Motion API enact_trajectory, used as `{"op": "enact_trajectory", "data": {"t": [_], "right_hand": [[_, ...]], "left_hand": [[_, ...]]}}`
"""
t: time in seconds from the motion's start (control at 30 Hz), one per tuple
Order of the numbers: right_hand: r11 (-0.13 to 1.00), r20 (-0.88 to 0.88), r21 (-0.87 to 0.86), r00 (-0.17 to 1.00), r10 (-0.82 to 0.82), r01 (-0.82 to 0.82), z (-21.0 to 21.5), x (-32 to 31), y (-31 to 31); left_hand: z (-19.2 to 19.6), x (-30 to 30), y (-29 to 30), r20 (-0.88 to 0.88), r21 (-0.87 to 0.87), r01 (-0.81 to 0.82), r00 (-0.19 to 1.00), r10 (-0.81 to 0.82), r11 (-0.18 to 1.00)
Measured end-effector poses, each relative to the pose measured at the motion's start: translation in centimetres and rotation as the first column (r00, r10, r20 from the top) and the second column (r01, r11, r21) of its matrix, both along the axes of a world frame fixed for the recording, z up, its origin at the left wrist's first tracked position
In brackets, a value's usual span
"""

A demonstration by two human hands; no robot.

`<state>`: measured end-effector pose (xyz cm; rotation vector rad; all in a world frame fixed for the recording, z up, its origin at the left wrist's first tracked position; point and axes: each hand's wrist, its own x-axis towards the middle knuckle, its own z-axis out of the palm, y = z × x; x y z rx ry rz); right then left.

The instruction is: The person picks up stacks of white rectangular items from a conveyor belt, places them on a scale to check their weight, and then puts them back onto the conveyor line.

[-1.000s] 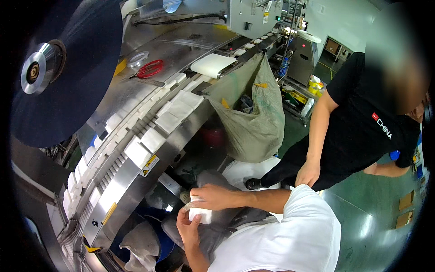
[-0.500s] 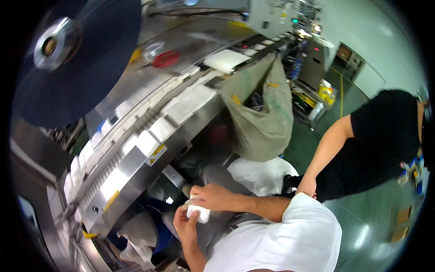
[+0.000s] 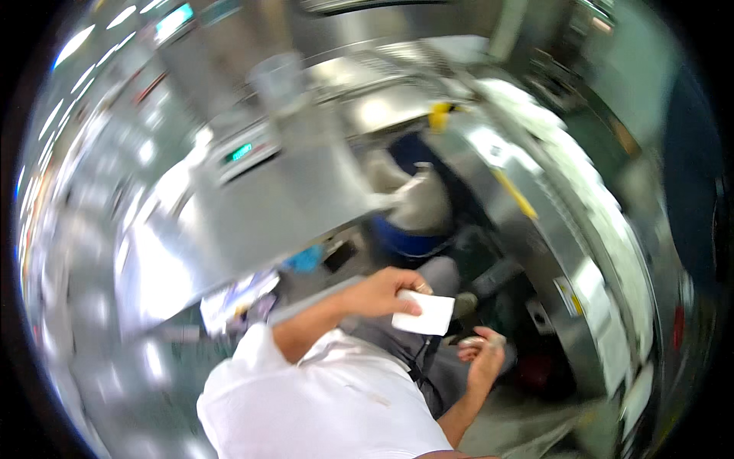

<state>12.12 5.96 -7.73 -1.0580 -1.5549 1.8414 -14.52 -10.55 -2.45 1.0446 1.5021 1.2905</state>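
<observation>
1. Over your lap, your left hand (image 3: 386,294) is clamped on a flat white packet (image 3: 425,314). Thumb and fingers pinch its near edge, so most of the packet sticks out free toward your other hand.
2. Your right hand (image 3: 482,356) sits just below and beside the packet, apart from it and not touching. Its fingers are loosely curled, palm turned up, and nothing shows in it. Judging by that pose, it is placed to catch or take the packet's free end.
3. Your two hands are close together but not joined. The packet lies between them, above your grey trousers (image 3: 447,382), held away from any surface.
4. Your left forearm comes out of the white sleeve (image 3: 306,398) and crosses in front of your body, which brings the packet to your middle, where both hands can reach it.
5. To your right runs the long steel machine (image 3: 550,229), with pale flat pieces lined along its upper edge. They are too blurred to tell whether they match your packet.
6. Ahead of your hands, a white sack (image 3: 419,203) sits in a blue tub (image 3: 405,243) tucked against the machine's foot.
7. To your left stands a steel bench (image 3: 283,199) carrying a scale with a green display (image 3: 238,153).
8. Motion blur smears everything beyond your hands, so finer detail cannot be told.
</observation>
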Motion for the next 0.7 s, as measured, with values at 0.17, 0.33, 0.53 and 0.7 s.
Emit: {"op": "enact_trajectory", "data": {"t": [0.17, 0.33, 0.53, 0.7], "right_hand": [[0.997, -0.033, 0.051, 0.998, 0.055, -0.054, -1.4, -1.0, 1.5], [0.989, 0.057, 0.044, 0.989, 0.137, -0.14, -1.1, -1.5, 3.9], [0.858, 0.251, 0.193, 0.87, 0.425, -0.475, -0.2, -7.5, 3.2], [0.655, 0.325, 0.275, 0.709, 0.626, -0.704, 3.0, -13.3, -1.2]], "left_hand": [[4.4, -1.5, -12.8, -0.067, -0.015, -0.408, 0.911, 0.407, 0.913], [5.4, -6.1, -24.6, -0.111, -0.025, -0.749, 0.66, 0.743, 0.662], [6.4, -11.7, -36.4, -0.132, -0.1, -0.886, 0.463, 0.876, 0.453], [4.3, -15.2, -43.7, -0.398, -0.255, -0.907, 0.415, 0.818, 0.336]]}}
